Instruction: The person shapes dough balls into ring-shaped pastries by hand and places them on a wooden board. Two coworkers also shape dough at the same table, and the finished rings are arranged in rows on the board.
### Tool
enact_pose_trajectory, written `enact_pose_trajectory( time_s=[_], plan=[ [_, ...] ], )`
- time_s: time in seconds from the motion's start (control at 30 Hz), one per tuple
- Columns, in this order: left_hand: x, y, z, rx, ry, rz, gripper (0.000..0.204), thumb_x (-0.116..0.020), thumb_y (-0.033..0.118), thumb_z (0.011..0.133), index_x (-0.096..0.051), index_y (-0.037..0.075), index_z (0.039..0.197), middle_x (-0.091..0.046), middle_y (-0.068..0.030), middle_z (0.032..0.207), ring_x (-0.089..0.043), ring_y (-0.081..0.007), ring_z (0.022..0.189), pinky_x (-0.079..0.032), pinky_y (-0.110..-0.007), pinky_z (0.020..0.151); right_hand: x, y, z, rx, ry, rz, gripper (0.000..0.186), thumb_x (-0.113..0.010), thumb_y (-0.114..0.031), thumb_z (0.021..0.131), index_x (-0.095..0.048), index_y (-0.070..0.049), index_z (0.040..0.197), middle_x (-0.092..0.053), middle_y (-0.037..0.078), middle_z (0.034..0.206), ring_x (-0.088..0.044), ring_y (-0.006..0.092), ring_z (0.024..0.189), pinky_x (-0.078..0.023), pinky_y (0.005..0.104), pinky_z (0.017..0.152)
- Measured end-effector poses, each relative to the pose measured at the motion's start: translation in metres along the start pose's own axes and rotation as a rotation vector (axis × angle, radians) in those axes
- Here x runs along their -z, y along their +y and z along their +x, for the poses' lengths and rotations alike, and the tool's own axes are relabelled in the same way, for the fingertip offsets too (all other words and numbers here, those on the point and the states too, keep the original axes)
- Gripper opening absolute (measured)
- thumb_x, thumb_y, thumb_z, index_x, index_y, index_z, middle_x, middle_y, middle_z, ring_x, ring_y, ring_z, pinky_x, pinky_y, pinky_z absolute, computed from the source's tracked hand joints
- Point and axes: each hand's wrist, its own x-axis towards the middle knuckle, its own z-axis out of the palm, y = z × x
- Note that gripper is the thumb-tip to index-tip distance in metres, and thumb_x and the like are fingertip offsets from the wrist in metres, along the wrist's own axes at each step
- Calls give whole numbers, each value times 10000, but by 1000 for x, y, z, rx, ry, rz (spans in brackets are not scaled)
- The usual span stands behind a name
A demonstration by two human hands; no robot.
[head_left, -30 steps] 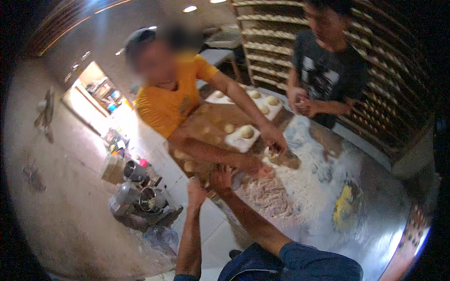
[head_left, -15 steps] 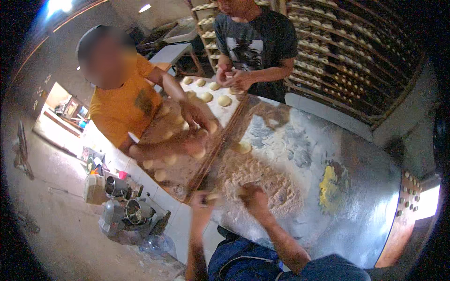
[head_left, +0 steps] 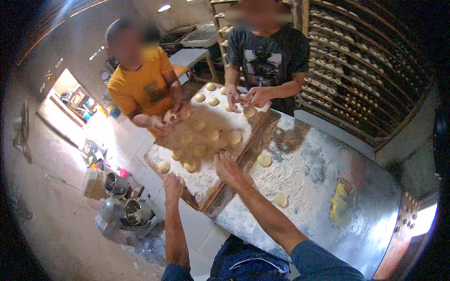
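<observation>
Round, pale dough pieces lie on a floured wooden board. My left hand is at the board's front left edge, beside a dough ball. Its fingers look curled together, and whatever they may hold is hidden. My right hand reaches over the board's right side, fingers pointing down and slightly apart, with no dough visible in them; nearest to it is a flat dough round. On the metal table rest a dough piece and another dough piece.
Across the board, a person in an orange shirt and another in a dark shirt handle dough. Racks of dough pieces stand behind. Yellow paste and flour mark the table. Metal machines stand at the left.
My hands have moved forward and left, from the near table edge to the board. A dough piece now shows on the table where my right hand was. The orange-shirted person has drawn back from the board.
</observation>
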Motion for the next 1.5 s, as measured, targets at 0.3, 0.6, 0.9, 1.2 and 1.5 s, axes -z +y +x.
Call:
enact_pose_trajectory(
  time_s=[0.3,0.6,0.9,1.2,1.5],
  plan=[
    [64,53,-39,-104,-189,-516,349,-727,165,737,-552,-8,985,-621,-206,838,-609,-383,847,-483,-453,719,80,33,1,-337,-540,649,334,-758,-230,737,-610,-13,942,-628,105,836,-606,199,782,-497,343,747],
    [-17,162,-79,-381,-438,-556,275,-583,73,830,-551,23,1098,-609,-213,1094,-581,-413,1047,-457,-541,853,113,47,-52,-554,-320,-57,313,-731,-228,776,-628,-20,987,-578,198,1034,-534,390,1014,-429,479,891],
    [4,74,47,-64,-35,-240,452,-689,156,814,-519,-40,1184,-563,-271,1153,-533,-411,1098,-422,-472,972,-58,-23,75,14,-289,-8,438,-592,-163,849,-482,79,1196,-512,341,1207,-487,449,1183,-418,496,988],
    [61,111,7,-238,-398,-791,347,-734,127,797,-583,-7,1079,-636,-218,1012,-639,-349,909,-514,-387,776,48,6,21,-555,-240,915,397,-804,-172,719,-617,-13,1030,-651,98,923,-616,163,870,-501,327,792],
    [-97,336,-85,-791,-248,-801,377,-672,196,854,-566,-5,1154,-633,-221,1014,-623,-393,893,-497,-441,772,221,142,-189,-1088,-248,-47,333,-779,-250,703,-682,-70,966,-676,166,906,-647,366,838,-517,432,726]
  ],
)
